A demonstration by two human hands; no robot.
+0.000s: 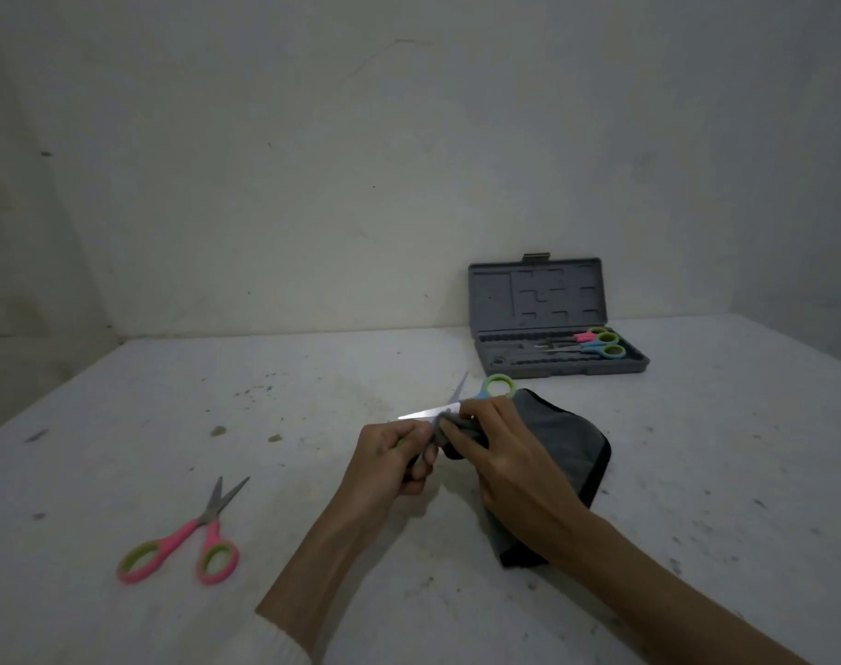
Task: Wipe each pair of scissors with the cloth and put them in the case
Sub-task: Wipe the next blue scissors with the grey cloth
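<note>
Left hand: left hand point(393, 455) curls its fingers round one handle of the open blue-and-green scissors point(461, 400), steadying them above the table
Right hand: right hand point(497, 451) pinches grey cloth point(560, 443) onto a blade, evidently to wipe it
Waiting: pink-handled scissors point(183, 539) on white table point(696, 472), left
Case: open grey plastic case point(553, 319) against the wall, scissors already inside
</note>
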